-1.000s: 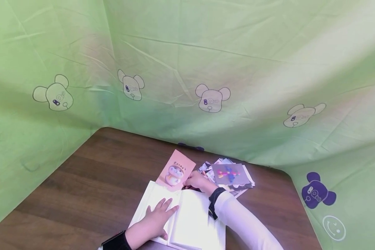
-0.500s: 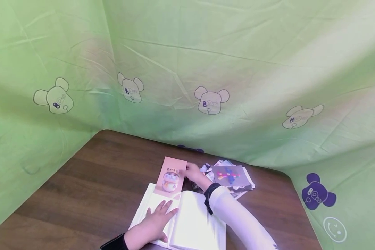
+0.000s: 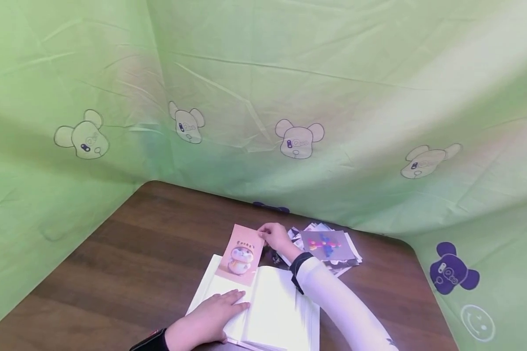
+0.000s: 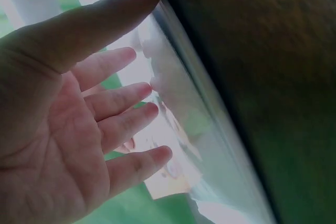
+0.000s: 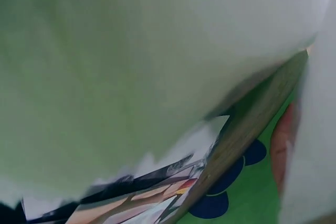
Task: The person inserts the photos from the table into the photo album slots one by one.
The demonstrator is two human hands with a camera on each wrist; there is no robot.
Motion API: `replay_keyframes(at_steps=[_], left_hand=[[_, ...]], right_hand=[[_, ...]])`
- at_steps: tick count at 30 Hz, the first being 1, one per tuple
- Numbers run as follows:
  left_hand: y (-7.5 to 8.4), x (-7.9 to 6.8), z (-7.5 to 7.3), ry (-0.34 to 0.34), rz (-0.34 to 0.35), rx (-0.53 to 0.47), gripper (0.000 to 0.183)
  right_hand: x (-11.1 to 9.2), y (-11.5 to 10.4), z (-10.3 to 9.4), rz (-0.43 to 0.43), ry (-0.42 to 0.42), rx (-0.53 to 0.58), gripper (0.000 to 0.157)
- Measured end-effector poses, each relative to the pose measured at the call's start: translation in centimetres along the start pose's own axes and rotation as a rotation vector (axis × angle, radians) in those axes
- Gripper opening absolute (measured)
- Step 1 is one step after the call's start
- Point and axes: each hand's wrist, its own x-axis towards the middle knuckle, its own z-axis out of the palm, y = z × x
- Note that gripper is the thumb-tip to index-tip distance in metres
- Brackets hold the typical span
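An open book with white pages point(image 3: 277, 307), which looks like an album, lies at the front of the table. A pink card point(image 3: 241, 253) with a cartoon animal on it lies with its lower end over the top of the left page. My right hand point(image 3: 278, 240) pinches this card near its upper right corner. On the left page rests my left hand point(image 3: 211, 316), its fingers straight. In the left wrist view the left palm point(image 4: 63, 145) and fingers show beside the book's edge. Pale sheets fill most of the right wrist view, so the grip is hidden there.
A loose pile of picture cards point(image 3: 327, 246), with a grey one on top, lies right of the right hand. The wooden table point(image 3: 114, 263) meets a green curtain point(image 3: 228, 87) printed with bear heads along its back and sides.
The right hand has moved from the card's lower right side to its upper right corner. The card has turned more upright and slid down over the left page. The left fingers have drawn closer together.
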Motion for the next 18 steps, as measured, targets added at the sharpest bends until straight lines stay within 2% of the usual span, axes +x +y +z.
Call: replay_keyframes(at_steps=[5,11,15,18], left_hand=[[0.1,0.0,0.0,0.008,0.008,0.005,0.078],[0.1,-0.2,0.3,0.031,0.010,0.009,0.077],[0.1,-0.1,0.4,0.052,0.022,0.019,0.077],[0.1,-0.2,0.5,0.058,0.025,0.013,0.077]], right_hand=[[-0.3,-0.3,-0.2,0.022,-0.067,-0.019,0.014],[-0.7,-0.2,0.3,0.007,-0.065,-0.040,0.012],[-1.3,-0.5,0.5,0.024,-0.129,-0.038,0.012],[-1.8,-0.8,0.7,0.009,-0.169,-0.082,0.011]])
